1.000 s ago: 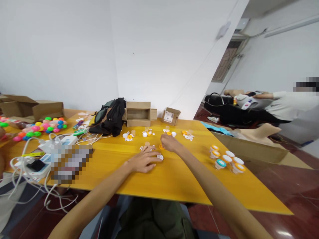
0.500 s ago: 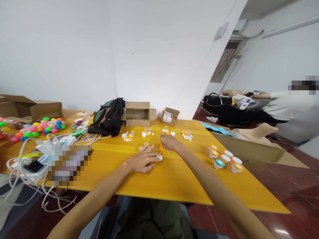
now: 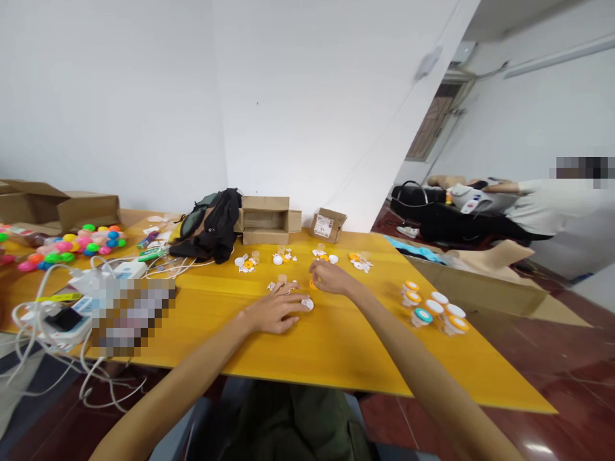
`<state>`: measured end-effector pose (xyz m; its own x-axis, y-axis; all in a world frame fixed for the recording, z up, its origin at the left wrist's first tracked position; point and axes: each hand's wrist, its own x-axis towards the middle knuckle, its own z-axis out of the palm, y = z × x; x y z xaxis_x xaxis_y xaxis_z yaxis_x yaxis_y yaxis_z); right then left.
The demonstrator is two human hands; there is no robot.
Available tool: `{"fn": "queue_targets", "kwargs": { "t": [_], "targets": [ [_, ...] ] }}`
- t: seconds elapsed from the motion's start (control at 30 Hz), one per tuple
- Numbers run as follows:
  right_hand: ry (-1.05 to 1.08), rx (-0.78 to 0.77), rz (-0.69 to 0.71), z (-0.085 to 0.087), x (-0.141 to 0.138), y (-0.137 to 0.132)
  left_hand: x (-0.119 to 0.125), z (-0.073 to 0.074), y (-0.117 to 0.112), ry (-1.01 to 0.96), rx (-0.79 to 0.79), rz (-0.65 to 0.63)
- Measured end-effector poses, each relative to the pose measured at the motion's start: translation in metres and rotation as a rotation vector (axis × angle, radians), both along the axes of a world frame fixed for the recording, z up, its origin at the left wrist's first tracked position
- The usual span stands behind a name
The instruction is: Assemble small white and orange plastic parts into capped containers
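My left hand [image 3: 273, 312] lies low over the table with its fingers spread, and a fingertip touches a small white disc [image 3: 308, 305]. Just beyond its fingers are small white pieces [image 3: 271, 287] and a small clear cup [image 3: 282, 279], partly covered. My right hand [image 3: 331, 277] is bent at the wrist, its fingers curled together and pointing down. An orange ring [image 3: 312, 284] shows under those fingertips, partly hidden. Whatever the right fingers pinch is too small to make out.
Groups of white and orange parts with clear cups [image 3: 255, 257] line the table's far side. Capped cups [image 3: 423, 316] stand at right. Cardboard boxes [image 3: 266, 221], a black bag [image 3: 218, 224], colourful balls [image 3: 67, 246] and power strips with cables [image 3: 72, 323] surround them. Another person [image 3: 548, 205] is at far right.
My right hand has shifted very slightly to the right and down, covering more of the orange ring. My left hand stays in place on the white disc.
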<state>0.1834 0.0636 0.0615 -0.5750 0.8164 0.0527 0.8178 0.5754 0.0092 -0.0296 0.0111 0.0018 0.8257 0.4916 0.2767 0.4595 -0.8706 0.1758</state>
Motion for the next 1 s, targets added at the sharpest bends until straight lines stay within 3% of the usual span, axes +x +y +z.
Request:
{"fn": "queue_targets", "kwargs": {
  "t": [0.27,0.53,0.63,0.87,1.0],
  "targets": [
    [0.245,-0.046,-0.003,-0.019,0.025,-0.012,0.000,-0.004,0.001,-0.037,-0.003,-0.006],
    [0.182,-0.035,-0.056,-0.005,0.015,-0.006,0.000,-0.004,0.001,-0.011,0.013,0.008],
    [0.201,-0.043,-0.049,-0.007,0.015,-0.006,0.000,-0.003,0.001,0.001,0.010,0.012],
    [0.412,-0.060,-0.012,-0.038,0.044,-0.033,0.002,-0.003,0.002,-0.009,0.022,-0.004],
    [0.518,-0.060,-0.002,-0.054,0.048,-0.052,0.002,-0.001,0.001,-0.031,0.048,-0.001]
  ]
}}
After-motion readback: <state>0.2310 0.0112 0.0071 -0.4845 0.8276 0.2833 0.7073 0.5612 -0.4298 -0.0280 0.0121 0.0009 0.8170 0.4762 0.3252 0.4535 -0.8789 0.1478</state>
